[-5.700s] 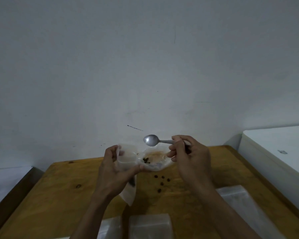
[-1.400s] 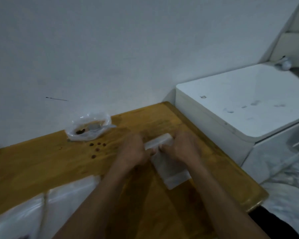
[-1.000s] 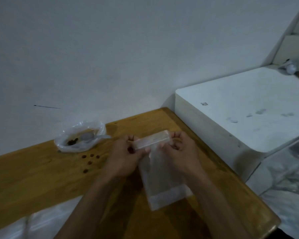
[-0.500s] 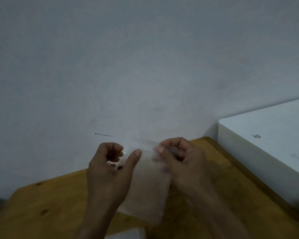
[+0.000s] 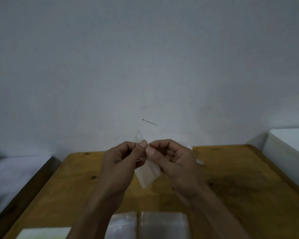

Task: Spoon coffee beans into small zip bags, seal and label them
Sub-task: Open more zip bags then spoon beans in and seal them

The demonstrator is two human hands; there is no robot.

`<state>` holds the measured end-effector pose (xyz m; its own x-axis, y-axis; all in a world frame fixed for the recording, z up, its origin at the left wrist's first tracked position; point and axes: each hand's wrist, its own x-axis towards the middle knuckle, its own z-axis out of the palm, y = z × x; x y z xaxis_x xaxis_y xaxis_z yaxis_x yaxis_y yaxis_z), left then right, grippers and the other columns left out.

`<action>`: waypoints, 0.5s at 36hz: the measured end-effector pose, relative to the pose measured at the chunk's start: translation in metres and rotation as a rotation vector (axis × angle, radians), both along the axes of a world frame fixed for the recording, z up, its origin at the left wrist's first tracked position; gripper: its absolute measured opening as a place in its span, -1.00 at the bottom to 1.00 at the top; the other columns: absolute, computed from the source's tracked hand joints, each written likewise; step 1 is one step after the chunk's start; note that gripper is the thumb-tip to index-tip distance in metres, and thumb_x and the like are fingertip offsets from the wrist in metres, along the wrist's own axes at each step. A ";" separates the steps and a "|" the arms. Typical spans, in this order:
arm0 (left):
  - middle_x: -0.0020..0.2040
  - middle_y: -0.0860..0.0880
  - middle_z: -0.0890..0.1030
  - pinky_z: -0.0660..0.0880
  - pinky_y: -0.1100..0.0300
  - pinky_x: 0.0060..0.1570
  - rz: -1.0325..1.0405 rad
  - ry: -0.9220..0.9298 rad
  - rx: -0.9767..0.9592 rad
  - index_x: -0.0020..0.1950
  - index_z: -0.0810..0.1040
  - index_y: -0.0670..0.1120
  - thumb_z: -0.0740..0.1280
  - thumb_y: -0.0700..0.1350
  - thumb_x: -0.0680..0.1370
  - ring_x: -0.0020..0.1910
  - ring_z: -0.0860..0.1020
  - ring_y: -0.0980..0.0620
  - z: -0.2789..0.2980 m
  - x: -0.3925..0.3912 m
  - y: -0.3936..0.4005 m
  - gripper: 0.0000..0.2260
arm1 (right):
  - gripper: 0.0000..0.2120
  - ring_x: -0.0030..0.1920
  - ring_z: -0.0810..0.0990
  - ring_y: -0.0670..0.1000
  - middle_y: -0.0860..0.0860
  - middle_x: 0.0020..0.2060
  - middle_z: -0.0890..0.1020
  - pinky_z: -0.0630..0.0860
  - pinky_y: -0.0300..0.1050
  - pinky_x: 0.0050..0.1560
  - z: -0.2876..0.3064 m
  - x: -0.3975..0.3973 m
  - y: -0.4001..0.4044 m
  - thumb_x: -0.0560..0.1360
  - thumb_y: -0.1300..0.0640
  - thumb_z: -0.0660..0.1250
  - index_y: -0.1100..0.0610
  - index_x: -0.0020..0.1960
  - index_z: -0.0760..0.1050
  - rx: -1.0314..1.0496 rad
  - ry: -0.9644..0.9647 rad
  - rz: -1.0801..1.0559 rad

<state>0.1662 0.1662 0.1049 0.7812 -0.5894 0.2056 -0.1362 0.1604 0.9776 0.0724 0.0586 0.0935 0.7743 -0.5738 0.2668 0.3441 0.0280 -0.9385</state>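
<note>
A: Head view. Both hands raised over the wooden table (image 5: pixel 231 169), centre frame. Left hand (image 5: pixel 121 161) and right hand (image 5: pixel 173 157) meet thumb to thumb.

B: Holding?

A: One small clear zip bag (image 5: pixel 148 173). Each hand pinches its top edge, fingers curled in; the bag hangs between the palms, lower corner toward 6 o'clock, off the table. A flap of it pokes up at 12 o'clock above the left thumb.

B: Beans in it?

A: Cannot tell, plastic too faint.

B: Elsewhere?

A: Stacks of clear bags (image 5: pixel 164 225) at 6 o'clock on the near edge. White cabinet (image 5: pixel 290 147) at 3 o'clock, beside the table. Plain wall (image 5: pixel 145 66) behind, with a dark scratch (image 5: pixel 150 122).
</note>
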 end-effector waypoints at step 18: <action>-0.22 -0.08 0.65 0.56 -0.30 0.04 -0.027 -0.295 0.275 -0.18 0.58 -0.02 0.23 0.08 0.62 -0.11 0.63 -0.19 -0.005 -0.014 -0.007 -0.72 | -0.87 -0.26 0.61 -0.14 -0.16 -0.32 0.62 0.54 -0.22 -0.27 -0.018 -0.008 -0.010 0.60 0.14 0.31 0.07 -0.10 0.59 -0.695 0.299 -0.559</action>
<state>0.1525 0.1597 0.1003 0.6960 -0.6730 0.2505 -0.4165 -0.0942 0.9042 0.0648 0.0488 0.0759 0.5268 -0.6696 0.5236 -0.1198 -0.6684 -0.7341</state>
